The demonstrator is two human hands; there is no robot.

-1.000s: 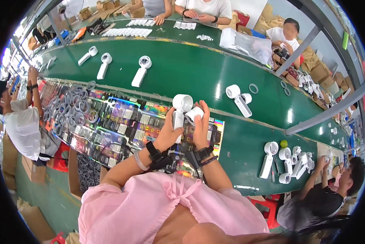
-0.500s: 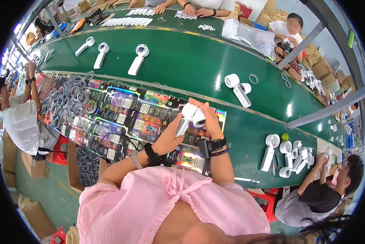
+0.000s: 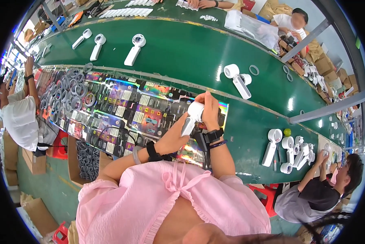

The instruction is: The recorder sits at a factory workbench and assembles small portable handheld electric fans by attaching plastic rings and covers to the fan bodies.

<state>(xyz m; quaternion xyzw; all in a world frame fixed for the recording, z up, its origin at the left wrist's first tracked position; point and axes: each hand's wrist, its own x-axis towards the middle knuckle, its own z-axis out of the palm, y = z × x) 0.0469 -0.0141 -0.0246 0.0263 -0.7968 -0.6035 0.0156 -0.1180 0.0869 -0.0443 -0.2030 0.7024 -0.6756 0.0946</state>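
Note:
A white handheld fan is between my hands, above the printed sheets on the bench. My left hand wraps its handle, which tilts down toward me. Around the round head, my right hand has its fingers closed, hiding much of that side. Whatever part the right palm covers I cannot make out. Beneath both hands spread glossy dark printed card sheets. Loose grey rings lie heaped on their left part.
Along the green belt ahead stand several white fans, one pair nearer the right beside a grey ring. More fans and a green ball rest at right. A carton of rings sits at lower left. Co-workers sit around.
My right hand has turned about the fan's head, its fingers now upright and closer together. The open round end that faced me is now mostly hidden. My left hand keeps the handle.

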